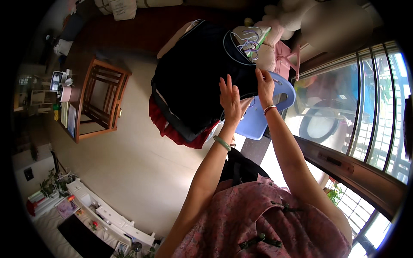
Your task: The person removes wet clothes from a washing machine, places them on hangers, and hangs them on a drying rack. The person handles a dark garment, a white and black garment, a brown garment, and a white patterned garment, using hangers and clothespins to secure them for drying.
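A black garment with a pale piped neckline (pixel 193 73) lies on top of a pile of clothes. A dark grey garment (pixel 183 131) and a red garment (pixel 161 118) show beneath it. My left hand (pixel 231 101) rests at the near right part of the black garment, its fingers stretched out and apart. At the right edge of that cloth my right hand (pixel 265 86) has its thumb and fingers pinched on the fabric. Several thin hangers (pixel 249 43) lie past the neckline. The support under the pile is mostly hidden.
A blue plastic chair (pixel 254 124) with a cut-out back stands beside the pile at right. Farther right are sliding glass windows (pixel 331 103). A wooden chair (pixel 103 99) stands at left on the pale floor (pixel 142 172). Plush toys (pixel 275 26) sit at the far right.
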`<state>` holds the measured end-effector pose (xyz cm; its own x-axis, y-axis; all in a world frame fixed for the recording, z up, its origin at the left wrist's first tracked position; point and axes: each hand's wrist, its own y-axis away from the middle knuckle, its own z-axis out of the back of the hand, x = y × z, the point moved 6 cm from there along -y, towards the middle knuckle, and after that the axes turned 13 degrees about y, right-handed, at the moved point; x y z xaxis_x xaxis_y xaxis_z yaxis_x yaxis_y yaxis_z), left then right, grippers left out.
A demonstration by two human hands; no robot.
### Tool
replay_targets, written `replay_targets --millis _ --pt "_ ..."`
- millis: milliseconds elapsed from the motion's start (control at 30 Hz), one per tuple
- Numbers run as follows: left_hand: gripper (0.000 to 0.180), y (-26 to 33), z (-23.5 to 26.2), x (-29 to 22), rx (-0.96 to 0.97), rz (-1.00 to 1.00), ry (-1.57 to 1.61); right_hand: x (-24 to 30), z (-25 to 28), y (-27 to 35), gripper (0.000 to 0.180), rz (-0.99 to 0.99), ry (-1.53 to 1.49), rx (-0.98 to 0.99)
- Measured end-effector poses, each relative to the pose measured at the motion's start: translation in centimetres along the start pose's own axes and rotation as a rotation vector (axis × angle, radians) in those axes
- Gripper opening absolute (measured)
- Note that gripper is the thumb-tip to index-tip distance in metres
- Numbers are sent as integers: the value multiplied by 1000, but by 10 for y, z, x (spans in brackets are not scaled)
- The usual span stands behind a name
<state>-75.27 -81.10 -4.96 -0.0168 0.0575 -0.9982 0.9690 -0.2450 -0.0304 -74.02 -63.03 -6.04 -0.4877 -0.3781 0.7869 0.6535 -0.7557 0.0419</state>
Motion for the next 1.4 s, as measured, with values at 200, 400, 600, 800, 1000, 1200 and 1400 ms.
replay_targets --millis 200,400,600,800,1000,1200,1400 --pt "74 25 1 -65 86 140 494 32 42 48 65 -40 -555 131" --pt "78 82 5 -98 205 331 1016 43 75 143 70 -172 -1207 368" --pt "67 165 -4 -107 375 523 1249 15 116 244 71 -222 -1504 293" --pt "64 245 -39 -114 545 720 1174 -32 178 325 70 -254 -1609 31" --pt "62 317 -106 -117 768 882 1074 -84 256 376 67 -204 -1638 -249" --pt "59 394 -182 -114 923 1011 1014 -144 334 416 65 -189 -1678 -522" --pt "44 471 -270 -100 939 1136 916 -219 416 446 62 -181 -1680 -642"
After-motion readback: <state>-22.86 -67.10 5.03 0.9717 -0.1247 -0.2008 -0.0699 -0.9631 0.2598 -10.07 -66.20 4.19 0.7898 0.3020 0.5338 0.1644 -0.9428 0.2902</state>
